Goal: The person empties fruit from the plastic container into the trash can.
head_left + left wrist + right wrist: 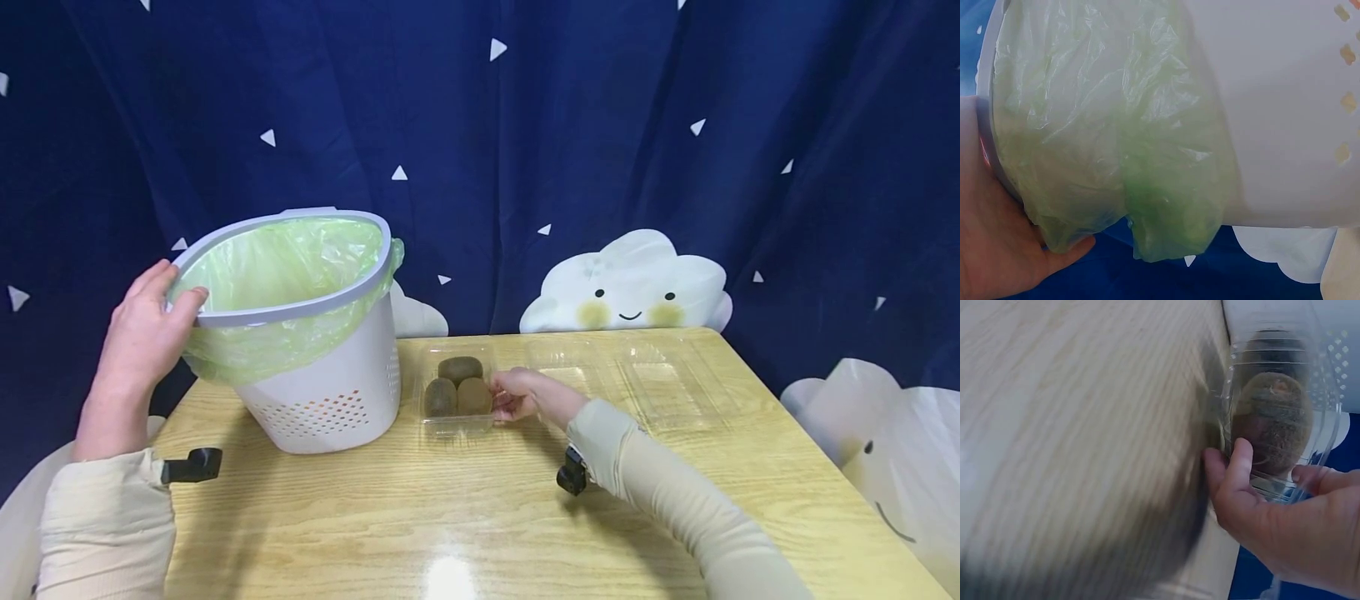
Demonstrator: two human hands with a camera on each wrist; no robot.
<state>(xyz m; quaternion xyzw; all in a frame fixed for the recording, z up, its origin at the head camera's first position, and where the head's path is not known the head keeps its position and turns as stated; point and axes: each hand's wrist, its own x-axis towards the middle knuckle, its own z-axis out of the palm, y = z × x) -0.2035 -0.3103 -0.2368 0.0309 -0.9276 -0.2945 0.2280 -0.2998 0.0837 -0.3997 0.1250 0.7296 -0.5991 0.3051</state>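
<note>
At the left of the table, my left hand (142,333) grips the rim of a pale grey-white waste bin (318,408), its fingers over the edge. A light green plastic bag (277,354) lines the bin and folds down over its outside; in the left wrist view the bag (1166,156) hangs next to the hand (997,237). My right hand (517,396) holds the right side of a clear plastic container (450,428) with three brown kiwis (459,396) inside. In the right wrist view, its fingers and thumb are around the container's end, beside a kiwi (1275,419).
To the right of the kiwis, more clear plastic packaging (667,385) lies on the wooden table (360,517). A dark blue curtain (450,108) with white triangles and clouds hangs behind the table. The bin stands close to the container's left side.
</note>
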